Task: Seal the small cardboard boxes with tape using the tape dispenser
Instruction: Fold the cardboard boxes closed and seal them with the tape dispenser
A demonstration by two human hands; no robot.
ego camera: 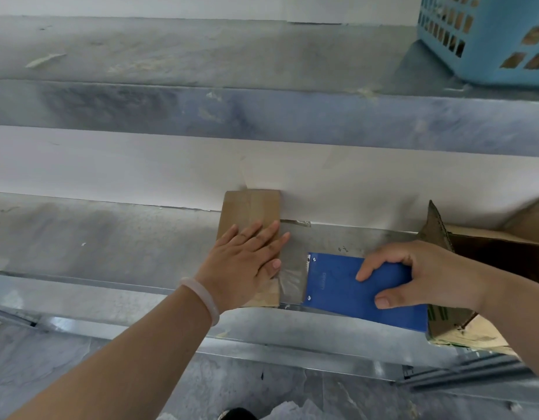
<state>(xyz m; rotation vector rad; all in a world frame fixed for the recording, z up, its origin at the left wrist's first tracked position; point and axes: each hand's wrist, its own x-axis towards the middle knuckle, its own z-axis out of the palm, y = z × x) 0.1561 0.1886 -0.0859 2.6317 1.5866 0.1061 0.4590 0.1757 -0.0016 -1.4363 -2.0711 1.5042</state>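
The left hand [244, 262] presses flat, fingers [269, 230] straight, on the small brown cardboard box [250, 212] on the grey metal table [110, 237] — clear tape [290, 283] runs to the blue tape dispenser [338, 287], gripped in the right hand [422, 277].

The small brown cardboard box [250, 213] is set on the grey metal shelf [110, 237], with the blue rectangular tape dispenser [338, 286] just right of it.

A smooth, pale pink, translucent bangle [201, 298] circles the left wrist. Both forearms are bare; the fingers [383, 302] carry short, plain nails.
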